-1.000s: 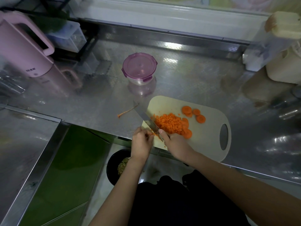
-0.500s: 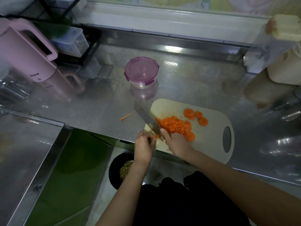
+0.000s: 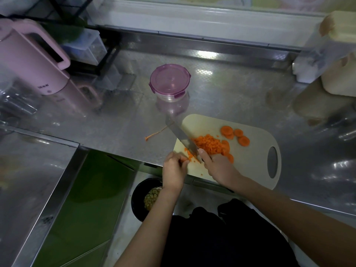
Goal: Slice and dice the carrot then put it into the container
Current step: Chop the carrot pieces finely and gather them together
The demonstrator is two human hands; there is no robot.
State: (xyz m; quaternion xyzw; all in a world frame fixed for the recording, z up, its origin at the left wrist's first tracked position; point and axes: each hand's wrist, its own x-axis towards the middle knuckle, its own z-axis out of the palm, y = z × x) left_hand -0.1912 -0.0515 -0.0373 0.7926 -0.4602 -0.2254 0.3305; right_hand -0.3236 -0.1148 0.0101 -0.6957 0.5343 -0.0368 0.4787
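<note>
A cream cutting board [image 3: 256, 166] lies on the steel counter. On it sit a heap of diced carrot [image 3: 210, 144] and several round carrot slices [image 3: 236, 134] toward the back right. My right hand [image 3: 217, 164] grips the handle of a knife [image 3: 180, 134], whose blade slants up and left across the board's left end. My left hand [image 3: 174, 169] has curled fingers that pinch small carrot pieces [image 3: 189, 156] beside the blade. A round container with a purple lid [image 3: 169, 81] stands closed behind the board.
A pink kettle [image 3: 36, 60] stands at the left. A thin carrot strip [image 3: 156, 134] lies on the counter left of the board. Pale containers [image 3: 335, 54] stand at the right. Below the counter edge is a black bin [image 3: 143, 199] with scraps.
The view has drifted slightly. Both hands stay at the board's left end, with the knife blade shifting a little against the carrot pieces.
</note>
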